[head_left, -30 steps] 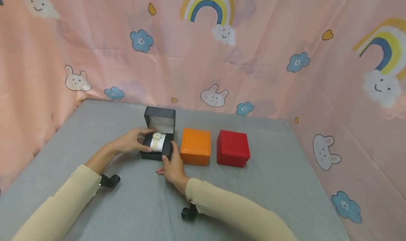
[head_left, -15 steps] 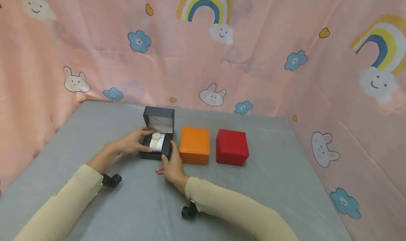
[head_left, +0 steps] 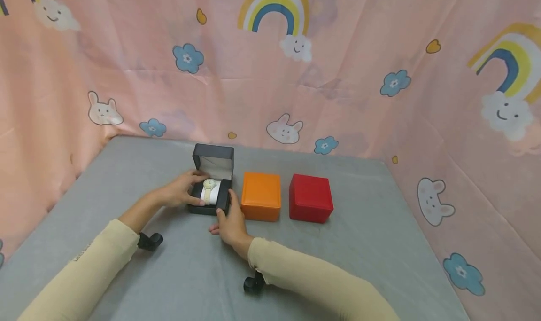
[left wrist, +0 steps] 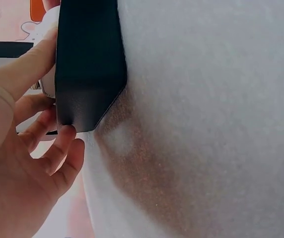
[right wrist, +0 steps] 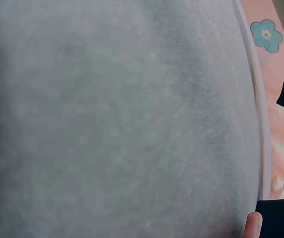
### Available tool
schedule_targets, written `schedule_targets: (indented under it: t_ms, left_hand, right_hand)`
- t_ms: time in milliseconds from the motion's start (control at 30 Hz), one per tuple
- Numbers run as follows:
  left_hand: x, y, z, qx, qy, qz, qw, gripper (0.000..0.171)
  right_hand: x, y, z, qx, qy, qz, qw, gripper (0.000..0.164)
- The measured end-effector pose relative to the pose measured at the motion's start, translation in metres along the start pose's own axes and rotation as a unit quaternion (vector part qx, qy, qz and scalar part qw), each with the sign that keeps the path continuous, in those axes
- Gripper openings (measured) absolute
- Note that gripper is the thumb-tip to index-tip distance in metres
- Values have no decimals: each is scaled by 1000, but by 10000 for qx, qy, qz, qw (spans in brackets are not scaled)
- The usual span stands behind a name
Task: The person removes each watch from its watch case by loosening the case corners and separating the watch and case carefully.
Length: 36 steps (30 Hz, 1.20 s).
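A black watch box (head_left: 211, 209) stands on the grey-covered table with its lid (head_left: 213, 159) raised. Inside, a pale-strapped wristwatch (head_left: 209, 184) is wrapped around a white cushion (head_left: 214, 192). My left hand (head_left: 179, 189) pinches the cushion between thumb and index finger at its left end; in the left wrist view its other fingers (left wrist: 65, 148) lie against the box's side. From the front right corner, my right hand (head_left: 232, 222) grips the box, thumb on the front and fingers along the right side. The right wrist view catches only the box corner between thumb (right wrist: 252, 225) and fingers.
Right of the black box sits a closed orange box (head_left: 260, 196), and beyond it a closed red box (head_left: 311, 198). A pink printed curtain (head_left: 338, 86) hangs behind and beside the table (head_left: 355, 255). Black wrist cameras (head_left: 150, 241) hang below both sleeves.
Both hands keep their places at the black box, and the boxes stay put. Only the head view shifts slightly.
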<state>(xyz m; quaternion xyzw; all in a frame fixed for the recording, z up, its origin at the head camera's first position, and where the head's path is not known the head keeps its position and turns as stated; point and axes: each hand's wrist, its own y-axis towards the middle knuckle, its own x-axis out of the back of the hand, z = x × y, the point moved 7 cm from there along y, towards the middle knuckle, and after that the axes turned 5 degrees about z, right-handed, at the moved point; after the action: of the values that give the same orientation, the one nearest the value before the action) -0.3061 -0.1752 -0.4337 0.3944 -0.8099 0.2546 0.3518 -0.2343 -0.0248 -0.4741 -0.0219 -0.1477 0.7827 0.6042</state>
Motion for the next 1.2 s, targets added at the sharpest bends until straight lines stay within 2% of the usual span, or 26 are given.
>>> schedule_targets:
  t_ms: [267,533,633,767,933,1100,1200]
  left_hand:
    - [2,1,-4,12,207,-134,9997,77]
    - [8,-1,-12,78,843,-423,9955,77]
    - [7,-2,-13,77,915,-478,9946,78]
    - [7,-2,-14,-5,636,-573,9963,78]
    - [12,-3,-8,126,267,-693,9972,80]
    - [12,-6,-2,59,-597,-636,9962,82]
    - [12,-7,-1,-16,-890,-620,9941,81]
  right_hand:
    - [1,1,1,16,42,-28,10000,66]
    - [1,2,2,83,17,-66,9999,66]
    - [1,1,1,56,24,-28,10000,66]
    - [2,1,3,115,76,-17,9999,66]
    - [3,1,7,123,78,-5,9999,65]
    - [2,-3,4,-101,84,20,9999,64]
    - [1,-4,3,-188,126,-12,9997,64]
